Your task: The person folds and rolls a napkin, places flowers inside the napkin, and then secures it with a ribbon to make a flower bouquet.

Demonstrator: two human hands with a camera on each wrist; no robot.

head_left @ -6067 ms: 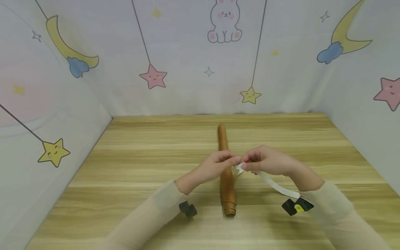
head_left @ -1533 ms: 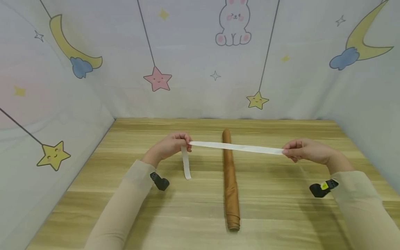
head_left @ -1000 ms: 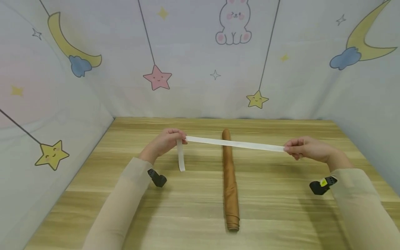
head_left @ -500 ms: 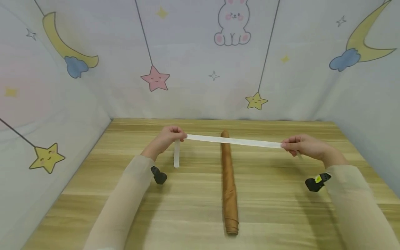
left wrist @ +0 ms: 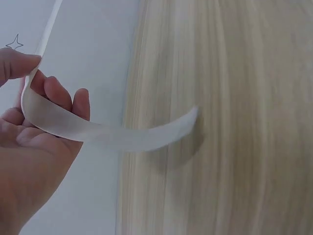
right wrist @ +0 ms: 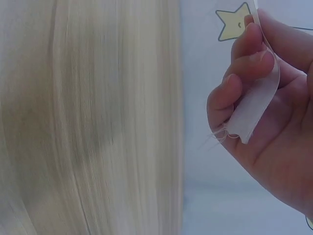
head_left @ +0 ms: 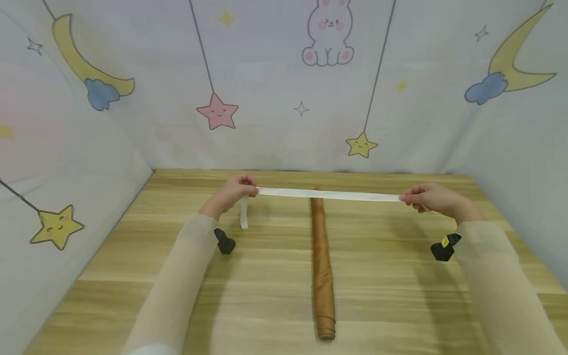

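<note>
A white fabric ribbon (head_left: 350, 195) is stretched nearly level between both hands, above the table. My left hand (head_left: 232, 191) pinches it between thumb and fingers; a loose tail (left wrist: 127, 139) hangs from that hand and curves away over the wood. On the other side, my right hand (head_left: 432, 199) pinches it close to its end, and the short frayed end (right wrist: 252, 107) lies against the curled fingers. Beneath the ribbon, a brown rolled cloth (head_left: 322, 271) lies lengthwise on the table, its far tip crossed by the ribbon in the head view.
The wood-grain table (head_left: 390, 296) meets a pale curtain (head_left: 266, 143) printed with stars, moons and a rabbit at the back and sides. Small black wrist cameras (head_left: 225, 241) hang below each cuff.
Earlier both hands were together at the roll's right side with the ribbon. They have since spread apart, pulling it straight, and recently moved farther toward the back, over the roll's far tip.
</note>
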